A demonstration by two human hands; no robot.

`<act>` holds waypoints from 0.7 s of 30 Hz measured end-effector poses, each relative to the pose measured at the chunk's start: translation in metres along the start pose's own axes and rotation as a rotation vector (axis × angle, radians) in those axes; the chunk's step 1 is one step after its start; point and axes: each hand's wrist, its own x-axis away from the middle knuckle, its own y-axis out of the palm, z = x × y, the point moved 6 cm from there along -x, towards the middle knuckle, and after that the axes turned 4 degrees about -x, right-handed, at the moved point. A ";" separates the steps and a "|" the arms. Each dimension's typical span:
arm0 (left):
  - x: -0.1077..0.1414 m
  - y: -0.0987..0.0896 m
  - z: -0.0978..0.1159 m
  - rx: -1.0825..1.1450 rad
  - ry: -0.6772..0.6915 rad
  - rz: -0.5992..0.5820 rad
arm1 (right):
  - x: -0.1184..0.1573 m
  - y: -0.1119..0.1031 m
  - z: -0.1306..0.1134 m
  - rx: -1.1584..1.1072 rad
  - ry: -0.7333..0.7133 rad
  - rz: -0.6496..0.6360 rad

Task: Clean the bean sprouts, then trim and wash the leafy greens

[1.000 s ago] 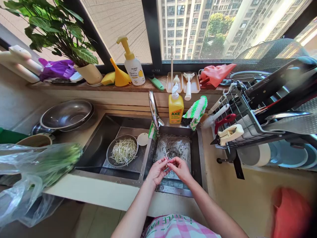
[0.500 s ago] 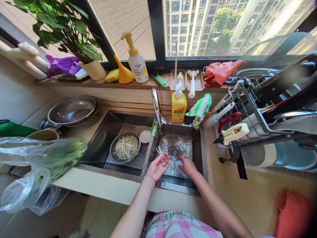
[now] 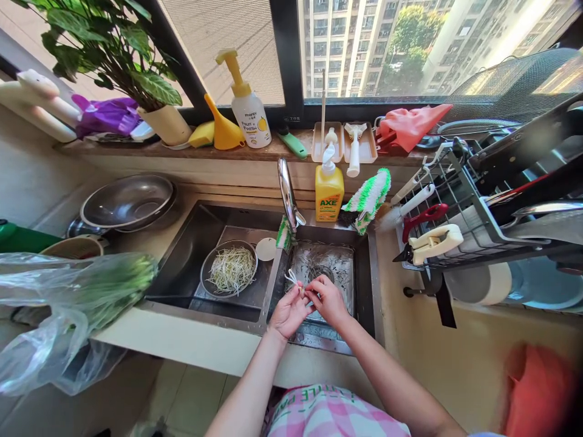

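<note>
Here we are at the double sink, and our left hand (image 3: 289, 314) is palm up over the right basin (image 3: 337, 342), thumb and fingertips pinched around a few pale sprouts (image 3: 290, 277) whose ends poke up beyond the fingers. Our right hand (image 3: 328, 300) comes in against those fingertips, thumb and fingers bent together, though we cannot tell whether it grips a sprout end too. Below, we spot dark bits scattered across the wet basin floor. Over in the left basin (image 3: 182, 255), we have a round bowl (image 3: 204, 287) carrying a loose heap of bean sprouts (image 3: 233, 268), with a small white disc (image 3: 265, 249) just beside it. Behind our hands rises the faucet (image 3: 286, 189), a green-and-white cloth (image 3: 283, 233) at its foot, and to its right we find the yellow bottle (image 3: 328, 197), upright. Out on our left, a clear plastic bag (image 3: 64, 337) with long greens (image 3: 125, 282) inside lies on the table (image 3: 182, 335), and beyond it sits a wide metal pan (image 3: 130, 200).
</note>
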 end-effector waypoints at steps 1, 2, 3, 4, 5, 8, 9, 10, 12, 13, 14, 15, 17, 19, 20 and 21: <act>0.000 0.000 0.000 -0.014 -0.003 -0.006 | -0.002 0.000 0.004 -0.015 0.005 0.003; 0.000 -0.001 0.001 -0.030 -0.006 -0.009 | -0.003 0.000 0.010 -0.036 0.018 0.023; 0.001 -0.002 0.002 -0.049 -0.007 -0.005 | -0.004 -0.002 0.019 -0.059 0.044 0.053; 0.001 -0.004 0.003 -0.070 -0.003 0.007 | -0.004 -0.003 0.030 -0.082 0.084 0.078; 0.002 -0.006 0.004 -0.095 0.007 0.029 | -0.004 -0.002 0.045 -0.094 0.142 0.080; 0.004 -0.016 0.008 -0.235 0.052 0.162 | 0.002 0.006 0.090 -0.013 0.363 -0.061; 0.005 -0.020 0.010 -0.309 0.073 0.221 | 0.005 0.008 0.101 0.039 0.417 -0.109; 0.006 -0.024 0.012 -0.396 0.098 0.276 | 0.007 0.010 0.108 0.074 0.450 -0.138; 0.006 -0.031 0.018 -0.597 0.163 0.358 | 0.010 0.012 0.110 -0.006 0.484 -0.137; 0.006 -0.033 0.021 -0.704 0.201 0.377 | 0.010 0.014 0.105 -0.130 0.499 -0.133; 0.006 -0.034 0.025 -0.818 0.241 0.383 | 0.009 0.017 0.098 -0.287 0.510 -0.133; 0.005 -0.035 0.029 -0.937 0.288 0.384 | 0.008 0.020 0.088 -0.443 0.516 -0.141; 0.005 -0.034 0.035 -1.179 0.392 0.373 | 0.005 0.025 0.066 -0.658 0.485 -0.158; 0.006 -0.031 0.038 -1.372 0.476 0.356 | 0.002 0.027 0.049 -0.712 0.428 -0.183; 0.006 -0.029 0.039 -1.430 0.503 0.349 | 0.002 0.028 0.045 -0.707 0.415 -0.192; 0.007 -0.029 0.040 -1.461 0.515 0.343 | 0.002 0.030 0.043 -0.702 0.416 -0.198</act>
